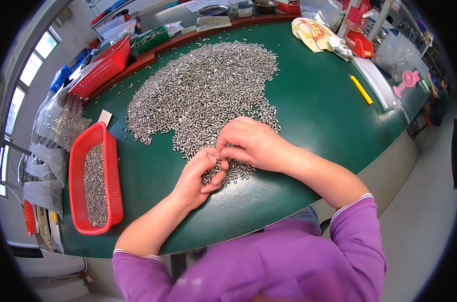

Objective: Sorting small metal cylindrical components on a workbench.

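A large heap of small silvery metal pins is spread across the green table, its near end under my hands. My left hand is curled at that near end, with a few of the pins between its thumb and fingers. Against its fingertips, my right hand is closed in a pinch from above and to the right. What the right fingertips hold is hidden by the fingers. More loose pins lie on the table just under and beside both hands.
At left stands a red perforated basket partly filled with pins. Clear plastic bags of parts line the left edge, below another red basket. A yellow cutter-like tool, a pink stand and a printed cloth bag lie right.
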`<state>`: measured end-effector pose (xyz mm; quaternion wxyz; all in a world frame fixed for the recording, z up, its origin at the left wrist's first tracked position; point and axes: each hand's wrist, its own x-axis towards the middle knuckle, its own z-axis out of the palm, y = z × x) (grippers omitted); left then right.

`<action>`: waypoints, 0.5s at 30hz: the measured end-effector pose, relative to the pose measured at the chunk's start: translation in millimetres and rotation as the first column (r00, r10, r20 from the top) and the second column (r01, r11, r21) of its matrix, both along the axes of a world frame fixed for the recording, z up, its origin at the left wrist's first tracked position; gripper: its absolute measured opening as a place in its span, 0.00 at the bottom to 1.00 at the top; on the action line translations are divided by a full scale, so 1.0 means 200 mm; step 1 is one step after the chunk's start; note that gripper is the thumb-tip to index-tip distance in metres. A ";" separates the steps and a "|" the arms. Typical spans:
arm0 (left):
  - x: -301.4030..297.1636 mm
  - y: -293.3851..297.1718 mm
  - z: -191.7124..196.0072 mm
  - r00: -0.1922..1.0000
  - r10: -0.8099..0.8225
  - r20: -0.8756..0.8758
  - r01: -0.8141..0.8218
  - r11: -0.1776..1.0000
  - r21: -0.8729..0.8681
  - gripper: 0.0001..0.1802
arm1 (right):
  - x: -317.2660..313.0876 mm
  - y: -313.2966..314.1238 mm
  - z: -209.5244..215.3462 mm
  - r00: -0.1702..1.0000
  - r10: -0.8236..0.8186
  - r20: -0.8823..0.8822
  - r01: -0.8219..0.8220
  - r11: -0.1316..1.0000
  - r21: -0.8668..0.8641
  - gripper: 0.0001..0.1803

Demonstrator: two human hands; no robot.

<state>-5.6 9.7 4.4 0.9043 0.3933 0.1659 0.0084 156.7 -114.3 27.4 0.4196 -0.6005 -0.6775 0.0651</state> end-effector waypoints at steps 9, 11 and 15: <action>0.01 0.00 -0.01 1.000 -0.029 0.001 0.029 0.998 0.047 0.07 | 0.03 0.00 -0.03 0.999 0.004 0.045 -0.006 0.999 0.050 0.08; 0.00 0.00 0.00 1.000 -0.026 0.008 0.026 0.999 0.020 0.07 | 0.04 -0.01 0.00 0.978 -0.167 0.123 0.170 0.985 -0.017 0.10; 0.01 0.00 0.00 1.000 0.000 -0.028 0.000 1.000 -0.023 0.07 | 0.09 -0.02 -0.07 0.945 -0.160 0.286 0.211 0.965 -0.159 0.11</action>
